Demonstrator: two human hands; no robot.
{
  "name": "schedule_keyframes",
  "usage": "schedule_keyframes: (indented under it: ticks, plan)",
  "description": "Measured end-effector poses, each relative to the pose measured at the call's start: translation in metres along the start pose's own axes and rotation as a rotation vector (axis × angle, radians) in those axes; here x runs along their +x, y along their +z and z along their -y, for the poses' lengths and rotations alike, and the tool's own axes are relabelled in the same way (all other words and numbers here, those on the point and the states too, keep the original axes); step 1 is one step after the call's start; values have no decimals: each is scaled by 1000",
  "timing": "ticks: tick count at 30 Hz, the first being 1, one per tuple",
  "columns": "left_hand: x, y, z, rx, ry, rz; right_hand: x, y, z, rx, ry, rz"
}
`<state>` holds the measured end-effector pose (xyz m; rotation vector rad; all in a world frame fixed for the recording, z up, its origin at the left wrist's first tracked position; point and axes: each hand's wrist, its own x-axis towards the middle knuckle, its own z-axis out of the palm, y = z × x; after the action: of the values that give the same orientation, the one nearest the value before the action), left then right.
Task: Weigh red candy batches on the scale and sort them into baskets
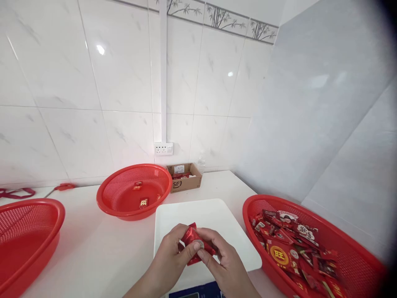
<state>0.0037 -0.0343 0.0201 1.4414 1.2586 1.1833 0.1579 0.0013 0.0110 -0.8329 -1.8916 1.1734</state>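
Observation:
Both hands meet over a white tray-like platform (206,213), pinching a shiny red wrapped packet (191,235) between them. My left hand (173,252) has its thumb pressed on the front of the packet, where a small pale round patch shows. From the other side my right hand (218,252) grips the same packet, thumb and fingers closed on it. Part of the packet is hidden by the fingers. Below the platform a dark blue panel with a display (194,291) is partly covered by my wrists.
At right a red basket (248,207) holds many red packets (281,254). A red basket (105,198) behind left contains several small packets. Another red basket (60,215) stands far left. A cardboard box (194,183) with packets sits near the wall, below a socket (163,149).

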Motion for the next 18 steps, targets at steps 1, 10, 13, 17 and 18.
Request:
schedule_keyframes:
  ticks: [1, 10, 13, 17, 18]
  plan:
    - [-1, 0, -2, -3, 16, -9, -1, 1, -1, 22, 21, -24]
    - [-15, -3, -17, -200, 95, -129, -4, 7, -6, 48, 117, -95]
    - [-17, 0, -17, -236, 91, -100, -3, 6, 0, 138, 106, 20]
    - [-17, 4, -13, -212, 109, -64, -3, 6, 5, 143, 94, 34]
    - [-17, 5, -11, -208, 116, -55, -3, 6, 5, 139, 94, 30]
